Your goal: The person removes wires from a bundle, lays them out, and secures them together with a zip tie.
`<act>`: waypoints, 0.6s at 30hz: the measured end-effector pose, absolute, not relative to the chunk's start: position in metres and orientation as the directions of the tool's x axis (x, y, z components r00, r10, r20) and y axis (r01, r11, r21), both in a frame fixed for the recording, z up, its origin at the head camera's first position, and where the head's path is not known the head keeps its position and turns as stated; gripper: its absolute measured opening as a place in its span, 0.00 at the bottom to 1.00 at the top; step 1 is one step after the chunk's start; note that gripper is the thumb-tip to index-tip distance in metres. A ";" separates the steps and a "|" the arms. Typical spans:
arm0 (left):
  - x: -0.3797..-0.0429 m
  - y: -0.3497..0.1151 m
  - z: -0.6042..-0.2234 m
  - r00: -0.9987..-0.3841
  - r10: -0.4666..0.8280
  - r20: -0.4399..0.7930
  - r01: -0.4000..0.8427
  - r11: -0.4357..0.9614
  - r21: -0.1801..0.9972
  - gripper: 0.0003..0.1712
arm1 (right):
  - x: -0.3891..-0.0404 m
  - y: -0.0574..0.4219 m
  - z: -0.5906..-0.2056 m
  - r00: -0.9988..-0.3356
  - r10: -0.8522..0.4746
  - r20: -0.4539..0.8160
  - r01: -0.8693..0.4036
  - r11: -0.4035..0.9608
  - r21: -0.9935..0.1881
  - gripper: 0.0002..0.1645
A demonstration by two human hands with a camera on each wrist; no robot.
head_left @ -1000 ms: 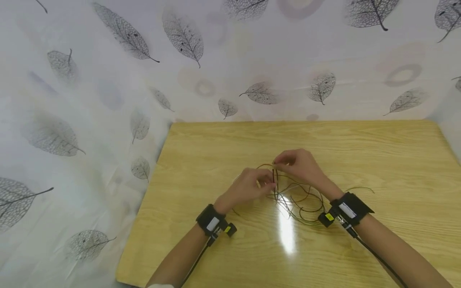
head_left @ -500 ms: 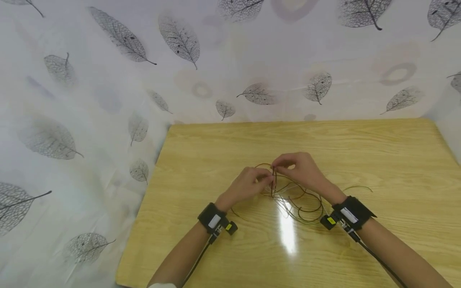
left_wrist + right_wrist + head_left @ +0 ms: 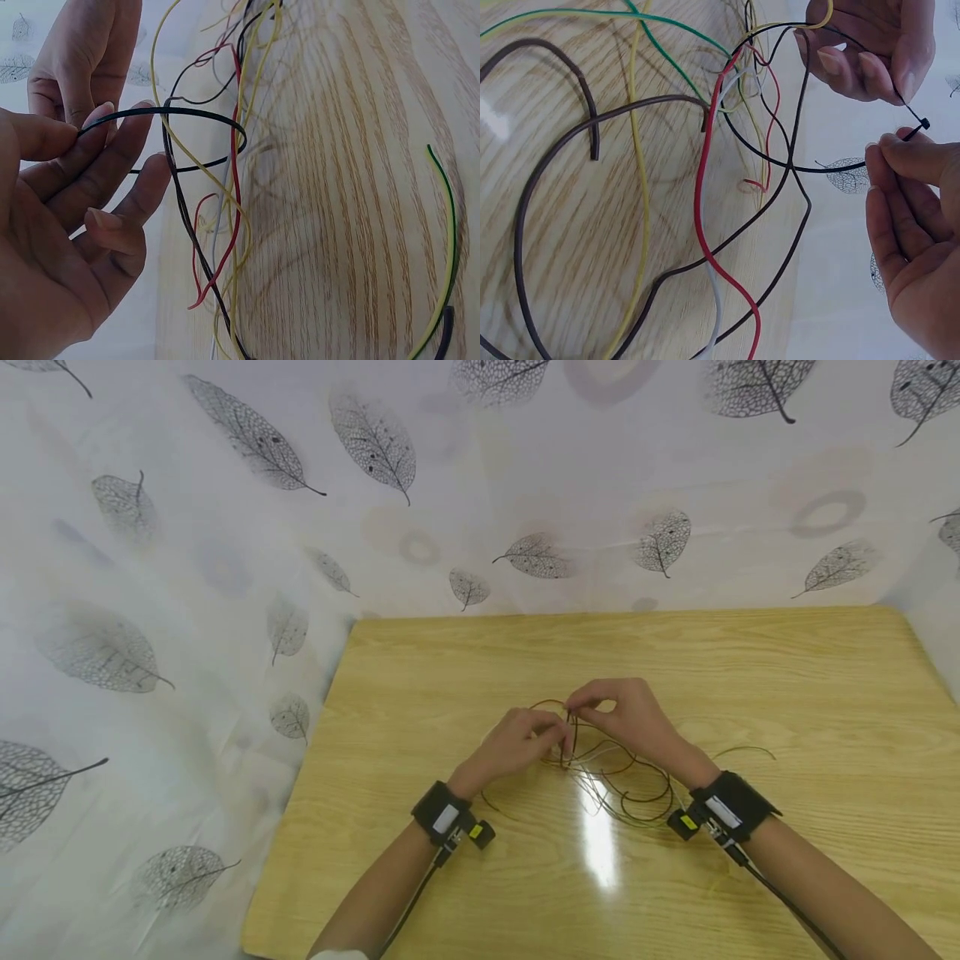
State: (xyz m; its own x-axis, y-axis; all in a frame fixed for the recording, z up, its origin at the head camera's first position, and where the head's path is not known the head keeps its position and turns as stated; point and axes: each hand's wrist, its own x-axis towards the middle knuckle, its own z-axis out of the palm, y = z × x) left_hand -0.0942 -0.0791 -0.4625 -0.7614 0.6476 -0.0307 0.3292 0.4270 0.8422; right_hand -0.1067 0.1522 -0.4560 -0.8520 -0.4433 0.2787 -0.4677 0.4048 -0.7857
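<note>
A thin black cable tie (image 3: pixel 821 170) loops round a loose bundle of wires. Its small square head (image 3: pixel 925 123) shows near my right fingertips. My right hand (image 3: pixel 626 710) pinches the tie close to that head. With thumb and forefinger, my left hand (image 3: pixel 90 225) pinches another stretch of the tie; its other fingers are loosely bent beside the wires. Among the bundle are a red wire (image 3: pixel 700 187), a brown wire (image 3: pixel 519 225), a yellow wire (image 3: pixel 639 187) and a white wire (image 3: pixel 715 300). Whether the tie's tip passes through the head is too small to tell.
The wires spread over a wooden table (image 3: pixel 420 677), mostly below and right of the hands. A green-yellow wire end (image 3: pixel 452 225) lies apart on the tabletop. Leaf-print curtain (image 3: pixel 442 468) borders the table behind and at the left. Each wrist wears a strapped camera with a cable.
My left hand's thumb and fingers, spread apart a second ago, have closed together near the tie. My right hand has dropped slightly and still pinches the tie.
</note>
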 end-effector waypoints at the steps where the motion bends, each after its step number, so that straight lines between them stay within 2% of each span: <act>1: -0.094 -0.079 -0.463 -0.759 0.651 -0.030 0.329 0.421 0.845 0.21 | -0.107 0.152 -0.456 -0.850 -0.443 0.284 -0.473 0.405 -0.783 0.12; 10: -0.094 -0.079 -0.463 -0.761 0.648 -0.033 0.306 0.403 0.862 0.21 | -0.107 0.151 -0.457 -0.848 -0.432 0.305 -0.485 0.405 -0.775 0.13; 18: -0.094 -0.081 -0.464 -0.741 0.672 0.009 0.358 0.384 0.851 0.22 | -0.107 0.153 -0.463 -0.847 -0.438 0.301 -0.484 0.402 -0.778 0.13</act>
State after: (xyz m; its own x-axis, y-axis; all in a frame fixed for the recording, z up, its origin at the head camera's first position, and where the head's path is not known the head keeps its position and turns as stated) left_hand -0.0935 -0.0806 -0.4640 -0.7408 0.6717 0.0088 0.3579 0.3836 0.8513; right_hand -0.1068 0.1528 -0.4626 -0.8473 -0.4376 0.3009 -0.4836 0.4016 -0.7777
